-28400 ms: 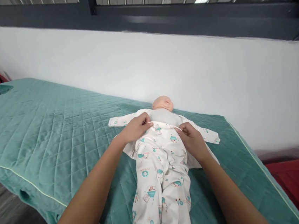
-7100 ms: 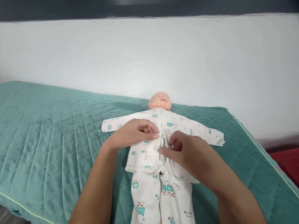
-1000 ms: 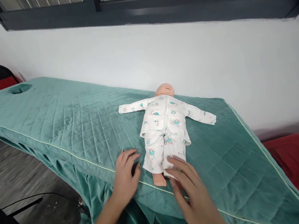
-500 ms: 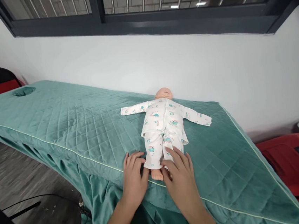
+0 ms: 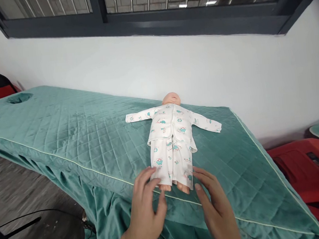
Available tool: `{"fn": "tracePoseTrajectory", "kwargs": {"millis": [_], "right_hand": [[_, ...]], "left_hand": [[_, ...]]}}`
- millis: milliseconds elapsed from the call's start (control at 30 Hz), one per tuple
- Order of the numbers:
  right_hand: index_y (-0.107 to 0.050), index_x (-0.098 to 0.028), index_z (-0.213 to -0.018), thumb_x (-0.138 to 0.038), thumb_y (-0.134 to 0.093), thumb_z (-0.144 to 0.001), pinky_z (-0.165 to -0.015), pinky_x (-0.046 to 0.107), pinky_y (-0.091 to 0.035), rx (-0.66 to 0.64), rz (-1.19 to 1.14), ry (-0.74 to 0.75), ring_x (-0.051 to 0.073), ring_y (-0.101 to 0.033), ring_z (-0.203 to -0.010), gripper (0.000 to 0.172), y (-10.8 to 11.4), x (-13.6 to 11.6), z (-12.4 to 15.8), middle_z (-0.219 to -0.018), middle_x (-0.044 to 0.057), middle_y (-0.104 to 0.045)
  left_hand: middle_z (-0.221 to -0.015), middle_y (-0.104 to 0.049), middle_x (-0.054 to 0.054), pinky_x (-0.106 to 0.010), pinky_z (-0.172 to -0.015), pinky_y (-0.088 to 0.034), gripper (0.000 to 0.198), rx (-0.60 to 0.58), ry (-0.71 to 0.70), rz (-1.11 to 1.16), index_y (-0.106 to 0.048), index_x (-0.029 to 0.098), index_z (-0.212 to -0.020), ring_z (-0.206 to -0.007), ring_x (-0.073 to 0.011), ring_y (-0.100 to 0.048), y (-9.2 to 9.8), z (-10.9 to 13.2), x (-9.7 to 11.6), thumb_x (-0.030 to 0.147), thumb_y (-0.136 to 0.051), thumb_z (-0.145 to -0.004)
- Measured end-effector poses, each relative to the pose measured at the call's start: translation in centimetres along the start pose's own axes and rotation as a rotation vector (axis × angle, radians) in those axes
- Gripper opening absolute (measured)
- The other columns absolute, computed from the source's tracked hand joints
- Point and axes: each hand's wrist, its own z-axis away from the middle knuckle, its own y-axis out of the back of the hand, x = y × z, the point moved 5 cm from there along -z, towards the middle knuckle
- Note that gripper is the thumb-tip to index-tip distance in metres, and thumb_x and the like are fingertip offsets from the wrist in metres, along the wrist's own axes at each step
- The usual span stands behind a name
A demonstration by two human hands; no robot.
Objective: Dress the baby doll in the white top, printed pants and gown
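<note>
A baby doll lies on its back on the green quilted bed, its head toward the wall and arms spread. It wears a white printed jacket and matching white trousers. Both trouser legs hang down to the feet, with only the toes showing. My left hand is at the left trouser cuff, fingers apart, the fingertips at or on the cloth. Beside the other cuff is my right hand, its fingers parted and curved, the fingertips close to the cloth edge.
The bed has a face hole at its far left end. A white wall and a dark-framed window run behind it. On the right stands a red plastic object. Cables cross the floor at lower left.
The trouser leg on the right has come down straight, and its foot now shows below the cuff. My right hand has moved right, off the cloth's middle; my left has shifted slightly down.
</note>
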Motion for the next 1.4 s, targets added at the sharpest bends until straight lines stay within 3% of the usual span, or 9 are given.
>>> {"fn": "tracePoseTrajectory", "kwargs": {"millis": [133,367,633,800,967,1033,1100,1233,1400], "right_hand": [[-0.054,-0.024,-0.118,-0.027,-0.054,-0.091,-0.086,0.037,-0.055,-0.017,-0.035,-0.130,0.022,-0.060,-0.106,0.028,-0.3,2.6,0.9,-0.120,0.008,-0.059],[-0.058,-0.022,-0.100,-0.028,-0.055,-0.090,-0.074,0.033,-0.051,-0.053,0.097,-0.125,0.021,-0.059,-0.089,0.013,-2.0,2.7,0.5,-0.096,0.006,-0.060],[-0.057,-0.022,-0.090,-0.024,-0.048,-0.095,-0.069,0.029,-0.049,-0.102,0.112,0.020,0.017,-0.058,-0.078,0.010,-0.6,0.8,0.5,-0.088,0.004,-0.059],[-0.062,-0.023,-0.101,-0.026,-0.054,-0.093,-0.074,0.029,-0.053,-0.262,0.037,-0.001,0.018,-0.063,-0.088,0.012,0.0,1.9,0.6,-0.104,0.007,-0.063],[-0.065,-0.024,-0.110,-0.040,-0.068,-0.083,-0.105,0.042,-0.046,-0.051,-0.267,-0.282,0.026,-0.058,-0.119,0.032,3.0,5.9,-5.5,-0.126,0.008,-0.063],[-0.067,-0.024,-0.108,-0.036,-0.075,-0.077,-0.111,0.043,-0.041,0.114,-0.486,-0.437,0.025,-0.058,-0.120,0.035,3.3,8.4,-9.6,-0.123,0.006,-0.067],[-0.070,-0.023,-0.092,-0.024,-0.074,-0.074,-0.112,0.038,-0.042,0.227,-0.859,-0.566,0.023,-0.062,-0.116,0.018,2.2,10.6,-13.9,-0.110,0.005,-0.072],[-0.068,-0.023,-0.076,-0.015,-0.059,-0.079,-0.104,0.030,-0.050,0.252,-1.000,-0.608,0.018,-0.068,-0.104,0.012,-1.0,11.9,-20.4,-0.092,0.003,-0.075],[-0.071,-0.017,-0.089,-0.015,-0.060,-0.078,-0.091,0.035,-0.058,0.188,-1.092,-0.638,0.022,-0.072,-0.094,0.015,-3.8,10.4,-22.4,-0.095,0.006,-0.077]], "left_hand": [[-0.144,-0.050,-0.011,-0.061,-0.113,-0.038,0.036,-0.172,-0.158,-0.190,-0.056,0.026,-0.119,-0.143,-0.0334,-0.034,-1.9,-1.7,2.7,0.014,-0.053,-0.084],[-0.141,-0.052,-0.011,-0.059,-0.112,-0.038,0.014,-0.172,-0.182,-0.378,-0.062,0.017,-0.097,-0.142,-0.0339,-0.036,-4.2,-3.3,2.9,0.013,-0.050,-0.090],[-0.136,-0.054,-0.011,-0.052,-0.112,-0.040,0.012,-0.097,-0.177,-0.187,-0.060,0.018,-0.096,-0.140,-0.0297,-0.036,-2.5,-2.3,2.9,0.012,-0.052,-0.088],[-0.144,-0.048,-0.011,-0.050,-0.111,-0.039,0.013,-0.127,-0.160,-0.011,-0.060,0.020,-0.100,-0.142,-0.0291,-0.034,-1.2,-2.0,2.0,0.015,-0.053,-0.091],[-0.133,-0.058,-0.009,-0.044,-0.111,-0.038,0.015,0.068,0.198,0.363,-0.064,0.022,-0.104,-0.128,-0.0251,-0.050,-0.1,-8.5,-4.0,0.028,-0.057,-0.091],[-0.127,-0.062,-0.009,-0.039,-0.107,-0.042,0.023,0.054,0.483,0.653,-0.065,0.022,-0.107,-0.122,-0.0246,-0.055,-1.8,-12.5,-7.2,0.035,-0.063,-0.088],[-0.119,-0.067,-0.009,-0.035,-0.102,-0.046,0.024,-0.002,0.642,0.987,-0.067,0.018,-0.101,-0.116,-0.0236,-0.060,-4.3,-16.4,-9.0,0.036,-0.068,-0.084],[-0.095,-0.074,-0.012,-0.033,-0.085,-0.053,0.024,-0.121,0.815,1.272,-0.070,0.012,-0.087,-0.090,-0.0225,-0.068,-8.5,-21.2,-10.2,0.033,-0.074,-0.077],[-0.085,-0.075,-0.012,-0.033,-0.071,-0.055,0.028,-0.180,0.864,1.305,-0.071,0.010,-0.089,-0.073,-0.0214,-0.068,-10.5,-22.7,-10.1,0.032,-0.079,-0.073]]}}
